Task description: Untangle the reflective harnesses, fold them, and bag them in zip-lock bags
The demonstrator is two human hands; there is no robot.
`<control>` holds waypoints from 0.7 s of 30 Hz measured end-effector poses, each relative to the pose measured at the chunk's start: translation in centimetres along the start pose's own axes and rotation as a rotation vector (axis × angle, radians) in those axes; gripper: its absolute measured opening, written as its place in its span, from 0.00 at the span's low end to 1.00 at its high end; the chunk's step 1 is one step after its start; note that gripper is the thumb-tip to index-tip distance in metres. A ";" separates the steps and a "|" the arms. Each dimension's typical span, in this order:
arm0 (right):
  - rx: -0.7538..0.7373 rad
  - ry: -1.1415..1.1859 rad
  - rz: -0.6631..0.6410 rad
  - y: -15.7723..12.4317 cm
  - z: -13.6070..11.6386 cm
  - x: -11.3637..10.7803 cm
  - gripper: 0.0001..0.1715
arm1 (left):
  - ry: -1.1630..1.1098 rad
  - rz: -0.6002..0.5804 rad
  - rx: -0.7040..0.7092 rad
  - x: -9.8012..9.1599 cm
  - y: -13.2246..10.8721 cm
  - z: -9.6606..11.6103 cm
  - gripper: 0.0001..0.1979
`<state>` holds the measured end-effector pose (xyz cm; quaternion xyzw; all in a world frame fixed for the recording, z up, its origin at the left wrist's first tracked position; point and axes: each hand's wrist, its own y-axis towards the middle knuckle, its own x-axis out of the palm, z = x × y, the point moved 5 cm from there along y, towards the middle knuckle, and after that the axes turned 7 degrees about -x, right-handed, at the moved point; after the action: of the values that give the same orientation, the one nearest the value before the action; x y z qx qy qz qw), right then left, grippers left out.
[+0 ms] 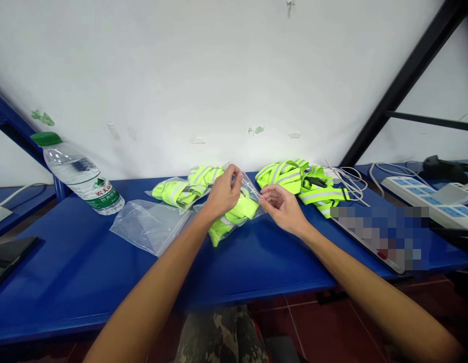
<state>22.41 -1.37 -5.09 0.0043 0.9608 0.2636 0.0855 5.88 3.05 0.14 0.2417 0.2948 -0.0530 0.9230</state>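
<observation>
A clear plastic bag (234, 218) with a folded neon-yellow reflective strap inside lies between my hands at the middle of the blue table. My left hand (226, 190) pinches the bag's upper left edge. On the opposite edge, the fingers of my right hand (282, 205) close on the clear film. Behind my left hand are more bagged yellow straps (177, 192). An empty clear bag (148, 227) lies flat to the left, partly under my left forearm. Loose yellow reflective straps (282, 176) with black buckles are heaped beyond my right hand.
A green-capped water bottle (80, 174) stands at the left back. A dark phone-like slab (10, 257) lies at far left. White cables (350, 184) and a power strip (432, 201) are on the right, near a blurred flat object (381, 239). A white wall (226, 75) rises behind the table.
</observation>
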 end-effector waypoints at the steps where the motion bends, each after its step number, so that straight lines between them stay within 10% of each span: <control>1: 0.004 0.005 0.003 0.0 0.0 0.0 0.26 | 0.002 -0.002 -0.006 0.0 0.0 0.0 0.08; 21: 0.098 -0.068 -0.015 0.0 0.6 0.3 0.19 | -0.096 -0.233 0.008 1.9 -0.4 0.3 0.11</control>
<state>22.20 -1.05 -5.65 0.0101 0.9692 0.2151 0.1197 7.46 2.67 -0.88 0.2068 0.2763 -0.1724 0.9226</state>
